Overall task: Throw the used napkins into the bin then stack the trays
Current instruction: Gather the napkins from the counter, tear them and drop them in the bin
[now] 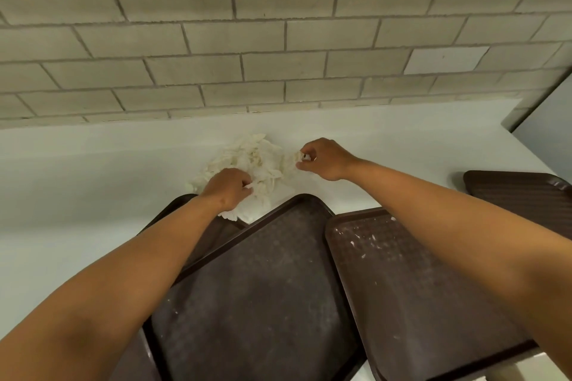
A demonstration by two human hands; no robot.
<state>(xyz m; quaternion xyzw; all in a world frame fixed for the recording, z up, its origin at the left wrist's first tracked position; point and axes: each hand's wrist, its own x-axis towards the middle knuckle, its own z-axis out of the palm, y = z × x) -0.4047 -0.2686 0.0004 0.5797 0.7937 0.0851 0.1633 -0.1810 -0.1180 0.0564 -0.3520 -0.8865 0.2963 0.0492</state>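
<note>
Gripping one napkin pile (247,161), two hands, left (227,189), right (325,159), four trays visible

So there's a plain white counter (77,182) running the whole width, butting right up against a wall of grey-beige bricks (216,40) laid in staggered rows with darker mortar lines. Off at the far right edge a pale flat panel (551,130) angles in.
</note>
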